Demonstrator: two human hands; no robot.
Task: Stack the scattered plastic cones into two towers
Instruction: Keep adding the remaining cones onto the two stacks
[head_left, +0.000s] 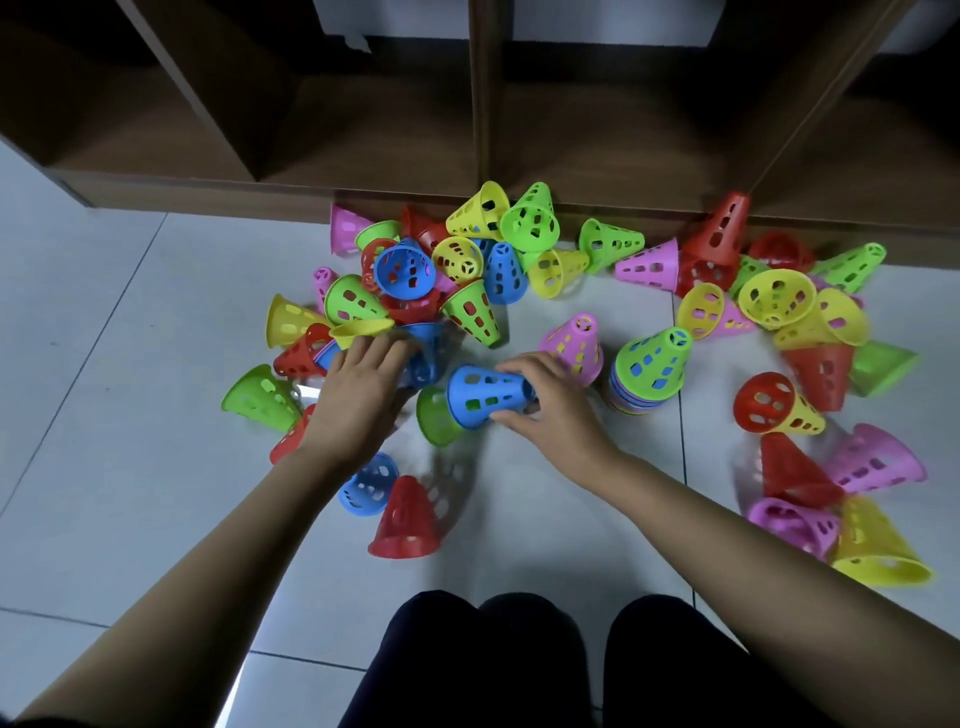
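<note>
The right hand (545, 400) grips a blue cone (480, 397) lying on its side against a green cone (436, 423). The left hand (358, 387) reaches into the crowded heap (415, 270) ahead, and I cannot tell whether it holds anything. One green-topped stack (649, 369) stands just right of the right hand, with one pink cone (571, 345) beyond its fingers and two loose cones, blue (369, 486) and red (408, 519), beside the left wrist.

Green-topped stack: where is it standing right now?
Head view, right of centre: the green-topped stack stands upright on the floor tiles, beside the upright pink cone, just right of the right hand gripping a blue cone.
</note>
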